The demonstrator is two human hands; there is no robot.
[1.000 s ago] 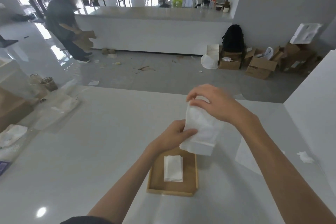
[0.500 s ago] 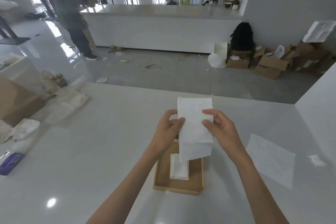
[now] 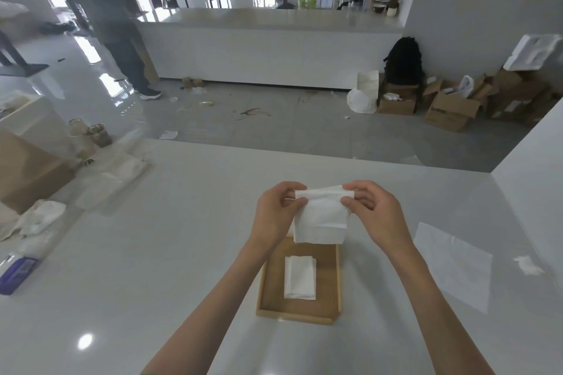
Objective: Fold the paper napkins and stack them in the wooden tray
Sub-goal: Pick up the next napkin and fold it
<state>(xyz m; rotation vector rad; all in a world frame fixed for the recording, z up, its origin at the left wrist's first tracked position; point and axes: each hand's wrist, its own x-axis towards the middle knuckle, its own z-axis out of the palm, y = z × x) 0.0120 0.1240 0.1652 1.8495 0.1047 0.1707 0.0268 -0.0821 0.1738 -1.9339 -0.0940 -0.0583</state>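
1. Now, we see both hands raised over a white counter [image 3: 182,253], sharing one paper napkin [image 3: 321,219]. The left hand [image 3: 275,213] pinches its top left corner between thumb and fingers. The right hand [image 3: 377,213] pinches the top right corner the same way.
2. That napkin hangs from a soft, rounded fold along its top. It hovers above the far end of the wooden tray [image 3: 262,283] and hides the tray's far rim from us. As far as we can tell, only the fingers touch it.
3. Inside the tray, one folded napkin [image 3: 300,278] lies flat, left of centre, with bare wood beside it on the right.
4. A stepped line shows near the hanging napkin's lower edge, so we judge the two layers are not yet level. Before creasing, we should slide the corners until the lower edges meet.
5. Such thin paper looks limp and easy to tear. We should hold it lightly, then sharpen the fold by running the fingertips along it or by pressing it flat on the counter.
6. Once folded, we should lower it squarely onto the napkin in the tray, matching edges so the stack sits straight.
7. An unfolded napkin [image 3: 454,268] lies flat on the counter, right of the tray and well apart from the hands.
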